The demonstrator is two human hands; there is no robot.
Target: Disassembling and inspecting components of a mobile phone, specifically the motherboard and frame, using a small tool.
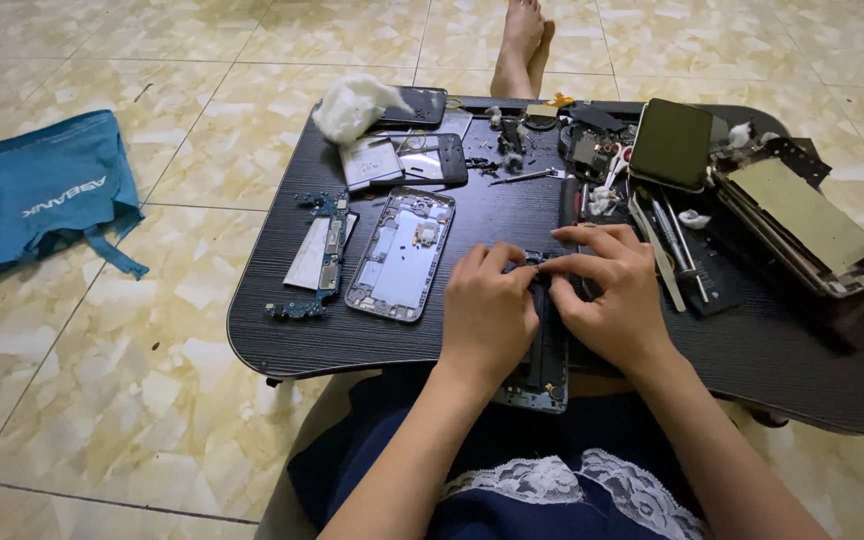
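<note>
My left hand (487,312) and my right hand (607,295) both press on a dark opened phone body (542,375) that lies at the near edge of a low black table (282,330). The fingertips of both hands meet at the phone's top end, pinching a small part there that I cannot make out. Left of my hands lie a silver-blue phone frame (400,255) and a blue circuit board (327,250) resting on a pale flat piece.
Several phone parts, screens, a wad of white cotton (352,105), screwdrivers (677,240) and a larger opened device (802,225) crowd the table's back and right. A blue cloth bag (47,190) lies on the tiled floor at left. Bare feet (522,45) show beyond the table.
</note>
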